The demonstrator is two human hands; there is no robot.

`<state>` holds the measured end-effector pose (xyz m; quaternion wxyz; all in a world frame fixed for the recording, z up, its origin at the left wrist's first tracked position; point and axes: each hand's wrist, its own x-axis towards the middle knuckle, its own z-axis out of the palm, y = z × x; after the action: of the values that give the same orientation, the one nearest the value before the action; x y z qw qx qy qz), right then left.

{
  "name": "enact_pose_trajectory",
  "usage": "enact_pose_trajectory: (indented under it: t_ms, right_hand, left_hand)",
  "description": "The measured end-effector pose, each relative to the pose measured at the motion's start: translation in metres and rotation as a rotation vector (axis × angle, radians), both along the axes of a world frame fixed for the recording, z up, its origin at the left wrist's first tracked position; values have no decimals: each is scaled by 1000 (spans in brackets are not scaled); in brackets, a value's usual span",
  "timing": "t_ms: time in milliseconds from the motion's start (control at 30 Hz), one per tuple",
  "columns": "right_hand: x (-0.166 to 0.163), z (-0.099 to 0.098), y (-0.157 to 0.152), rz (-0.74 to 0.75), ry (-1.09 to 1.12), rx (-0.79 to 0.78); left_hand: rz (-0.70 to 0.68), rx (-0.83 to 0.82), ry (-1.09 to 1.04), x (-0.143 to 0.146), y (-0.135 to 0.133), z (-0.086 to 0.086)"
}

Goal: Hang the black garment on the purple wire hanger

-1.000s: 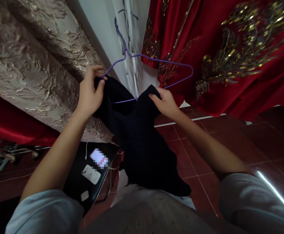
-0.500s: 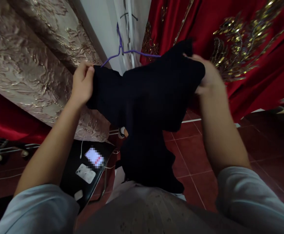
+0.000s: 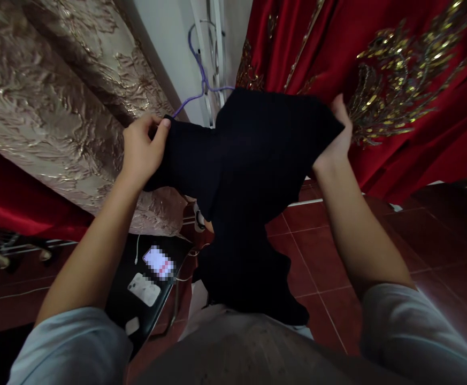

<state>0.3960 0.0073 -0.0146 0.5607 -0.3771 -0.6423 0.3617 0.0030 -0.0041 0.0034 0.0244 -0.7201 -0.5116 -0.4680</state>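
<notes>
A dark navy, nearly black garment [image 3: 257, 144] is stretched between my two hands and hangs down in front of my body. My left hand [image 3: 145, 144] pinches its upper left edge between thumb and fingers. At the upper right corner, my right hand [image 3: 337, 141] holds the cloth against its palm; one fingertip points up and the other fingers are mostly hidden behind the fabric. A purple hanger [image 3: 204, 80] shows above the garment, its hook up by a white metal stand [image 3: 213, 32]. The hanger's right arm disappears behind the cloth.
Embossed beige-pink fabric [image 3: 76, 117] hangs at left, and red fabric [image 3: 410, 32] with gold sequins at right. Below left, a black bench or table [image 3: 116, 299] bears a lit phone [image 3: 157, 261], a pale phone or case [image 3: 144, 289] and a small white item [image 3: 132, 325]. Red tiles [image 3: 313, 251] cover the floor.
My right hand has shifted slightly, and the garment's upper right part has spread out flatter and dropped. The cloth now covers more of the hanger's right arm. My left hand keeps its pinch.
</notes>
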Motion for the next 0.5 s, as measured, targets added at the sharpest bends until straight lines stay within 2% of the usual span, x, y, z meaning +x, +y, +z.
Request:
enact_pose_trajectory:
  t_ms: [100,167,200,267,333,367,400,433,500]
  right_hand:
    - [-11,14,2,-1,186,27]
    - [-26,26,-11,42,186,13]
    - [-33,29,-21,109,167,-19]
    - [-45,31,-42,367,81,-127]
    - [-51,22,-57,672,-86,-242]
    - [-54,15,-59,768,-183,-279]
    - [-57,5,-59,786,-272,-283]
    - [-61,-5,-56,719,-345,-246]
    - [-73,-28,-47,436,-456,-70]
  left_hand:
    - [24,17,12,-1,10,-3]
    - [13,12,8,-6,17,-7]
    - [-4,11,0,-9,20,-10]
    - [-61,21,-33,-15,21,-14]
    - [-136,21,-77,-18,16,-17]
    - [-187,12,-96,-18,10,-17]
    - [-240,3,-108,-16,3,-16]
    - [-295,-9,-108,-12,-5,-14]
    - [-411,-23,-90,0,-23,-7]
